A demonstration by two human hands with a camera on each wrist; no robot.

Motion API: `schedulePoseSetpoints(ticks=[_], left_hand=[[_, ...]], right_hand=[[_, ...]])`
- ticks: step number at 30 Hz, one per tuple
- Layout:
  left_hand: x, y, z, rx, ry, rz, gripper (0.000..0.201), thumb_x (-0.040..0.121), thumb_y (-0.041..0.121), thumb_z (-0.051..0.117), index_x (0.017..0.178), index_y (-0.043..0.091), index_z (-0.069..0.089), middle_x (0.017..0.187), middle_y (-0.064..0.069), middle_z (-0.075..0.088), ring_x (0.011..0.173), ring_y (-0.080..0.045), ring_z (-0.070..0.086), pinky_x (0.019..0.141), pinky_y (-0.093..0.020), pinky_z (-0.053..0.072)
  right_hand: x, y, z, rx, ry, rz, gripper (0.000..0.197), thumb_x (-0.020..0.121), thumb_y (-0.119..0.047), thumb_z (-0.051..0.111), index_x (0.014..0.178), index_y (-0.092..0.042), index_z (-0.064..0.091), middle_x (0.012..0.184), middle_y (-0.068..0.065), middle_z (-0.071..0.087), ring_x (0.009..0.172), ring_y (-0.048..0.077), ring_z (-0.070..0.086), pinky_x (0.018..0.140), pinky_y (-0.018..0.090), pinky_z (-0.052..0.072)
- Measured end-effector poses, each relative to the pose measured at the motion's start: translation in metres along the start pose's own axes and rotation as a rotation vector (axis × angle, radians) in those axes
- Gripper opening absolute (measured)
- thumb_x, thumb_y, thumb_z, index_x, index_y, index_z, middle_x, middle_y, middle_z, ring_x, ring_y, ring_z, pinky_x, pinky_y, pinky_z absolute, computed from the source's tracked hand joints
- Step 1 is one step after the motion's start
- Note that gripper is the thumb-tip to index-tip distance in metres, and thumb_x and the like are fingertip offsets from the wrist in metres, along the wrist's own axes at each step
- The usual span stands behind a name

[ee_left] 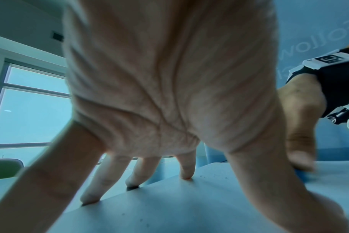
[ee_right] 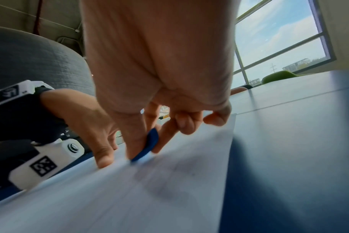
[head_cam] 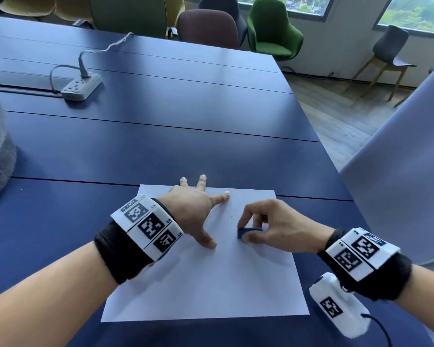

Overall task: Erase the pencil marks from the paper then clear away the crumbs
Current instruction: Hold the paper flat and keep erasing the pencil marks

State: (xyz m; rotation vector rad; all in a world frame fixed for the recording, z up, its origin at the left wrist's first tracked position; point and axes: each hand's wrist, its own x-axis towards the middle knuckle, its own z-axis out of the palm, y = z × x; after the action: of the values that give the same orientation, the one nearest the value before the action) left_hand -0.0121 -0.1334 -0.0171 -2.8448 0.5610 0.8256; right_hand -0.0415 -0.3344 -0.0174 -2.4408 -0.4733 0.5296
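so: one sheet of paper on the blue table, one blue eraser, two hands, a scatter of small dark crumbs too fine to count. paper's long axis runs away from the person, far edge by a table seam, near edge toward the body.

left hand is spread flat, fingers straight, pressing the paper's upper left part; thumb tip and index tip are on the sheet, two fingertips reach past the far edge onto the table. it holds nothing.

right hand has thumb and curled fingers pinched round the eraser, which touches the paper near the middle, right of the left thumb. eraser's long axis lies roughly left-right in the head view, its left end down on the sheet.

left wrist view shows what the head view doesn't: left hand palm raised off the sheet, only the fingertips planted, crumbs beside the index tip; right hand and eraser there are blurred at the right edge.

right wrist view shows the eraser standing on edge, thin, between thumb and fingers; paper is motion-blurred with a faint grey smudge.

also on the table: one power strip with cable, far left. four chairs, two of them green chairs, past the far end.
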Motion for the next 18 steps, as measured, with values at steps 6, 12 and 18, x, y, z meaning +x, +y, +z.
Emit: schedulePoseSetpoints(ticks=[6,12,18], left_hand=[[-0.002,0.001,-0.002,-0.003,-0.015,-0.001,0.116,0.070,0.063,0.074,0.151,0.047,-0.007,0.161,-0.014,-0.016,0.143,-0.053,0.004,0.109,-0.049,0.031],[-0.001,0.001,-0.002,-0.010,-0.016,-0.003,0.116,0.070,0.064,0.074,0.151,0.047,-0.007,0.161,-0.015,-0.015,0.143,-0.053,0.005,0.110,-0.050,0.029],[-0.001,0.000,-0.002,0.000,-0.010,0.000,0.116,0.071,0.063,0.074,0.151,0.047,-0.008,0.161,-0.015,-0.016,0.143,-0.053,0.005,0.112,-0.049,0.027]], right_hand=[[-0.022,-0.009,0.003,-0.061,-0.259,-0.046,0.013,0.077,-0.031,0.074,0.090,-0.033,0.069,0.082,-0.002,0.060,0.069,0.010,0.052,0.062,0.021,0.044],[-0.018,0.002,0.007,-0.039,-0.068,-0.042,0.012,0.079,-0.028,0.072,0.088,-0.033,0.066,0.069,-0.007,0.051,0.059,0.003,0.044,0.057,0.013,0.038],[-0.008,-0.008,-0.002,-0.102,-0.185,-0.045,0.012,0.079,-0.027,0.073,0.089,-0.032,0.068,0.070,-0.008,0.053,0.061,0.004,0.047,0.057,0.014,0.038]])
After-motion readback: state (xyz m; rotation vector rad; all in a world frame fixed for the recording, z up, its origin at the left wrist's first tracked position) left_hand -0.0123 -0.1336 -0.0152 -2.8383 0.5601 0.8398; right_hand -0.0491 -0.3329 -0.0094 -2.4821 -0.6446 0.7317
